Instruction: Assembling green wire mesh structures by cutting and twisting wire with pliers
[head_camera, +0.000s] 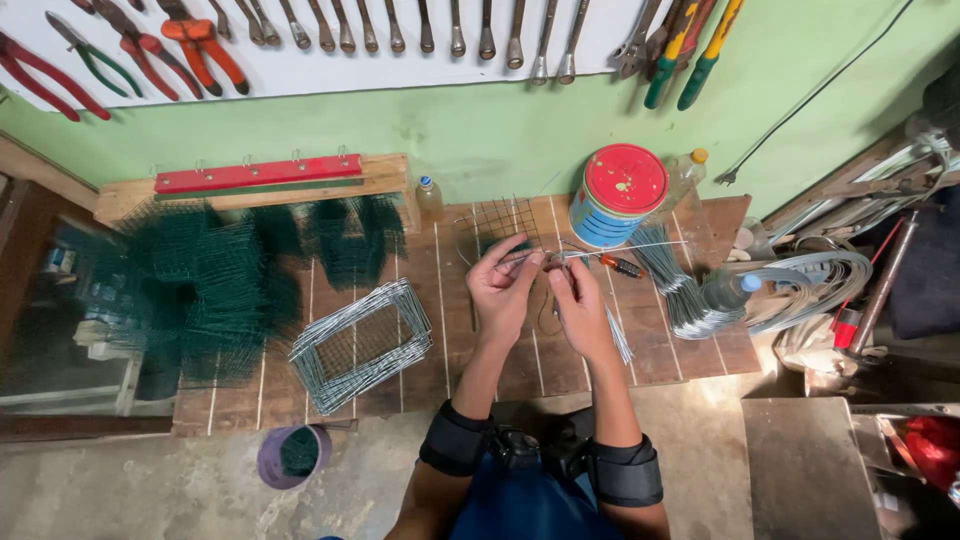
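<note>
A thin wire (610, 249) is pinched between both hands — left hand (503, 283) and right hand (580, 300), fingers closed on it — over a wooden bench (500, 340). One mesh panel (505, 222) lies at 12 o'clock, one red-lidded tin (620, 195) at 1 o'clock, one wire cage (362, 342) at 9 o'clock.

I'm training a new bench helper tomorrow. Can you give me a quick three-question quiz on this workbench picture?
1. True or false: both hands pinch the same thin wire.
2. What stands behind the hands, by the wall? A) red-lidded tin B) a kettle C) a lamp
3. Which side of the bench holds the green mesh pile?

Key: 1 true; 2 A; 3 the person's left.
</note>
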